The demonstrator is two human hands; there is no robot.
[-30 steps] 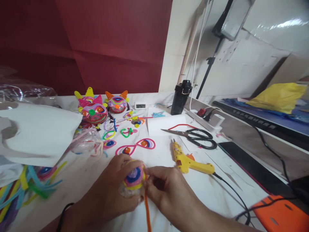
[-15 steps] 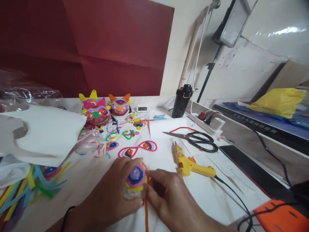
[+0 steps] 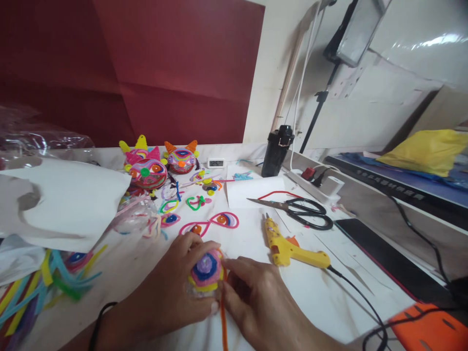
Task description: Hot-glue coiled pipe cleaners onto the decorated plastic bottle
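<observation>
My left hand (image 3: 183, 282) is closed around a small round craft piece (image 3: 205, 269), covered in rings of lilac, blue, pink and yellow fuzzy strip. Its lower part looks clear or whitish. My right hand (image 3: 252, 292) pinches an orange pipe cleaner (image 3: 224, 319) against the right side of that piece, and the loose end hangs toward me. Just beyond my hands lie pink-outlined eye shapes (image 3: 224, 220) made of pipe cleaner. A yellow glue gun (image 3: 288, 247) rests to the right of my right hand, nozzle pointing away.
Black-handled scissors (image 3: 307, 212) lie behind the glue gun, near a black bottle (image 3: 277, 152). Finished animal-face ornaments (image 3: 182, 160) stand at the back. Loose pipe cleaners (image 3: 54, 278) and white paper (image 3: 66, 204) are on the left. A black phone-like slab (image 3: 373, 258) and power strip (image 3: 318, 190) sit right.
Both hands stay in nearly the same place on the round piece. It has turned or tilted very slightly, and the orange pipe cleaner's hanging end has shifted a little right.
</observation>
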